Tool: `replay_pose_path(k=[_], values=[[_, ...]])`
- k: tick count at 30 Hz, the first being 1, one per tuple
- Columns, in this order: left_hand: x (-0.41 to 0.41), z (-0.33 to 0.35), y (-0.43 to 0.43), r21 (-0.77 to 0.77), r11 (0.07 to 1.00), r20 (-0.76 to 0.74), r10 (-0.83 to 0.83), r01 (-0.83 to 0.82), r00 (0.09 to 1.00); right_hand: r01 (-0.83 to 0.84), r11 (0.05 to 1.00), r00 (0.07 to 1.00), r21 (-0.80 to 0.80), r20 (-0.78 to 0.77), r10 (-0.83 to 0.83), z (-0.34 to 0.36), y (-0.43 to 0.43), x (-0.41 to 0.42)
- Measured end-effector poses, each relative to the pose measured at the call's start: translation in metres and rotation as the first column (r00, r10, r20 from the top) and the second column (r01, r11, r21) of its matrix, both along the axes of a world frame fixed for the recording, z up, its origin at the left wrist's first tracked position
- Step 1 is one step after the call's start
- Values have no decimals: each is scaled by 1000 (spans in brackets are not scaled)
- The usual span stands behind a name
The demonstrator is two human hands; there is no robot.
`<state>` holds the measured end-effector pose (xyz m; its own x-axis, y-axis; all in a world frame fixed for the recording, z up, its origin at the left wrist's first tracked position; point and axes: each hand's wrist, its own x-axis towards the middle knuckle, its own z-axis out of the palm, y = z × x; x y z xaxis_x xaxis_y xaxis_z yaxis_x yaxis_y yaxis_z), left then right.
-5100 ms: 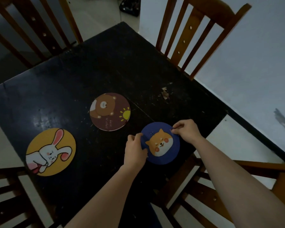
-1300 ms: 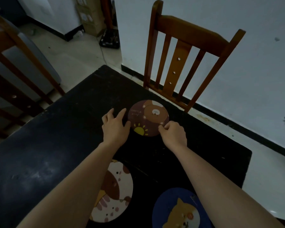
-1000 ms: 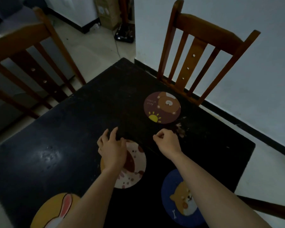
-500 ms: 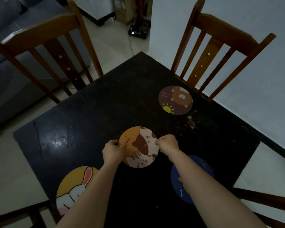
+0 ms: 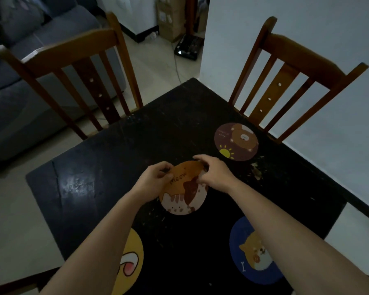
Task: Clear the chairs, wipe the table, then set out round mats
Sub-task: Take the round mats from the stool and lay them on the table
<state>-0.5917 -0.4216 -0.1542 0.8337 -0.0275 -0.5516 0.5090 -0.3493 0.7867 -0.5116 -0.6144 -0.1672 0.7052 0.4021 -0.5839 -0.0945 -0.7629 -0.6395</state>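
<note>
Head view: cat mat (image 5: pixel 183 198) pinched between left hand (image 5: pixel 155 180) and right hand (image 5: pixel 216 175).

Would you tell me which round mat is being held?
The orange Meow cat mat, gripped by left hand and right hand; bear mat, dog mat and rabbit mat lie unheld.

middle mat (image 5: pixel 182 198) perhaps on table (image 5: pixel 107 167)
</note>
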Motion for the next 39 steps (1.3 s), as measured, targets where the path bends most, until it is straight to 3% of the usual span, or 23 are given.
replay_pose_path(k=[2,4,6,8,11,14,17,20,22,26,29,33,39], values=[[13,9,4,59,995,55,-81,78,995,-132,990,991,48,0,132,14,14,10],[19,13,9,158,987,162,-35,9,986,-202,979,979,44,1,202,28,25,18],[22,7,22,142,964,286,179,-226,941,-181,981,983,65,7,181,36,35,31],[22,-4,33,40,888,278,429,-457,859,-98,990,995,105,25,95,40,43,41],[20,-26,41,-56,748,-30,661,-662,749,182,968,983,173,-50,-176,31,54,50],[18,-45,40,-324,624,-388,598,-711,702,499,841,865,209,-181,-468,10,72,46],[22,-55,32,-452,569,-387,568,-687,726,699,691,702,184,-361,-615,-10,85,39],[35,-65,35,-355,547,-305,699,-758,647,751,647,621,131,-475,-624,-25,97,36],[43,-70,47,-235,596,-226,735,-768,640,741,663,619,110,-495,-610,-31,104,39],[56,-71,75,-120,711,-85,688,-693,721,698,712,646,74,-493,-582,-37,117,48],[67,-75,95,59,780,71,619,-623,782,656,753,684,47,-460,-566,-46,132,53],[75,-86,116,231,743,185,600,-628,778,571,821,767,20,-368,-525,-58,151,57],[75,-97,131,307,673,248,626,-673,739,355,935,911,-17,-216,-350,-64,161,57]])
